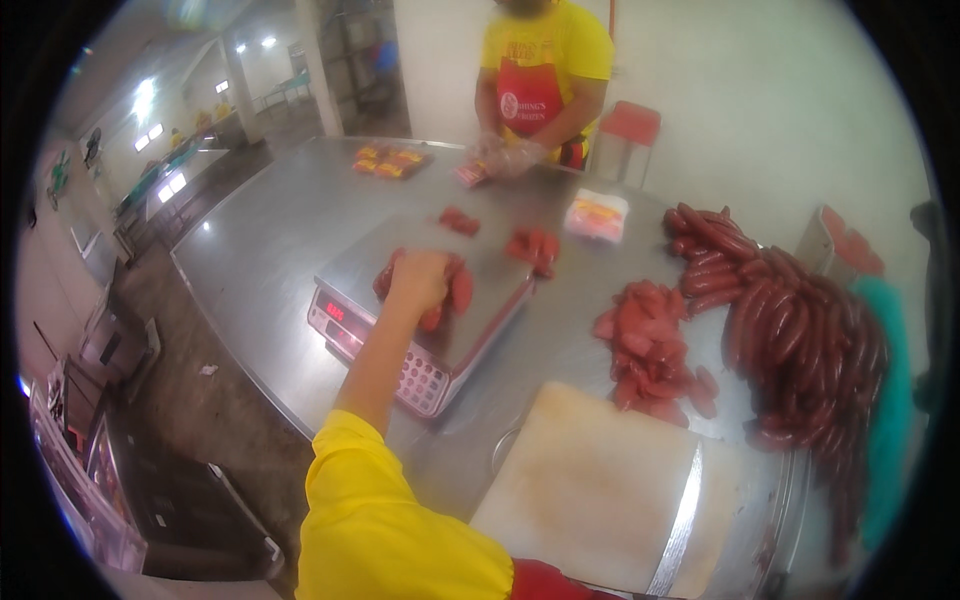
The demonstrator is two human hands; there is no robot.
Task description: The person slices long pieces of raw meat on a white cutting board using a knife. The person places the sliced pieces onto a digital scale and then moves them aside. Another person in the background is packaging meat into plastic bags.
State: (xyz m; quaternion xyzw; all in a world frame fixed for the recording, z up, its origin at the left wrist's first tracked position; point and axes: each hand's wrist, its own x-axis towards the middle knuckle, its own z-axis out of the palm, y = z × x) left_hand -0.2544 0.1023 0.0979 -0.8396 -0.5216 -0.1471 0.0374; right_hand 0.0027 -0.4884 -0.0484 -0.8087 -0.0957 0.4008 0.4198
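fingers (438,290) of the left hand (420,276) are placed at red meat slices (460,291) on the scale (480,325), left of frame centre, any grip being hidden and untellable, and slices could be spilled onto the counter (260,270) if nudged past its edge.

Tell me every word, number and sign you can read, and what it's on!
I won't copy any out, but they're here:
Scale display: red digits.
Scale keys: marks too small.
Far apron: white words, round badge.
Far shirt: blurred lettering.
White pack: blurred print.
Yellow packs: blurred print.
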